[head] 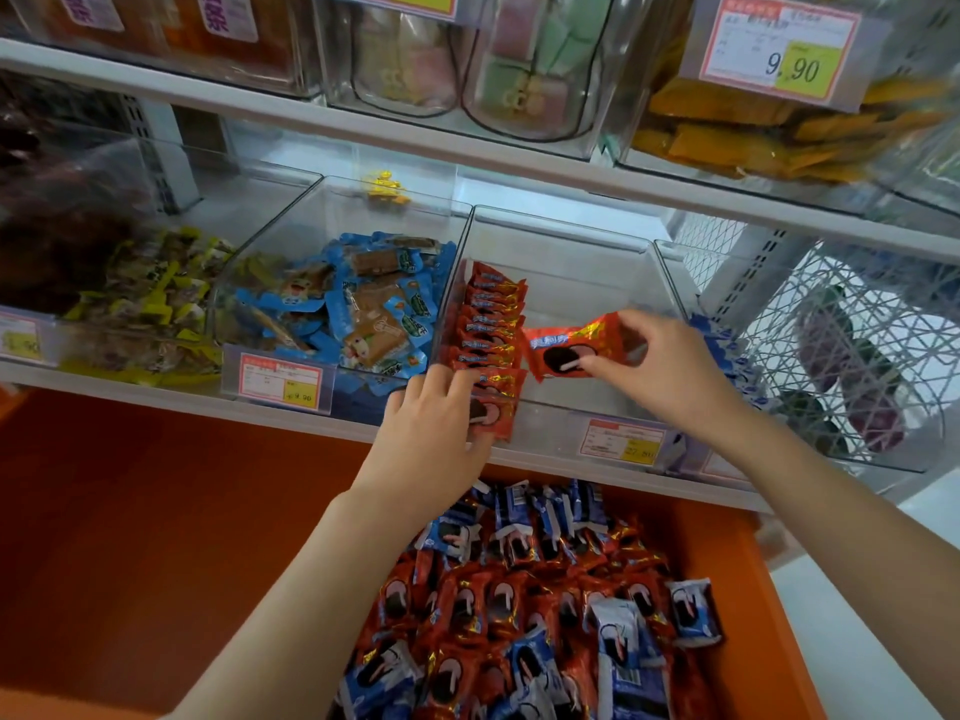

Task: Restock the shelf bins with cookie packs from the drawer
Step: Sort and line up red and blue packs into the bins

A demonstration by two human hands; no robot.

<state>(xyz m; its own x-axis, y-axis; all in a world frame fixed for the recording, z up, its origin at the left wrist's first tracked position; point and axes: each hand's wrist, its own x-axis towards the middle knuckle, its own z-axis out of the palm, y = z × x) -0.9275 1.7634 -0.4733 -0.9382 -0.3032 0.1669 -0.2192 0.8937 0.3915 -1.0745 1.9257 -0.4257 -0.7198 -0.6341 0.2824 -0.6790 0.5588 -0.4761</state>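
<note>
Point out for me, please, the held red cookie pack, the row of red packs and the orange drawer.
held red cookie pack (563, 356): head view, on its printed front.
row of red packs (491, 324): head view, mid-row top edges.
orange drawer (748, 605): head view, its bare right wall.

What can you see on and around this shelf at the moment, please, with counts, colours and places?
bin: one, clear, middle shelf
held cookie pack: one, red, over that bin
row of cookie packs: about ten, red, upright along the bin's left wall
loose cookie packs: many, red and blue, in the drawer
drawer: one, orange, open below the shelf
snack packs: many, blue, next bin to the left
wrapped snacks: many, yellow, far-left bin
price tags: several, red-bordered with yellow, bin fronts
wire basket: one, white, far right
left hand: rests on the row's front pack
right hand: pinches the held cookie pack
</note>
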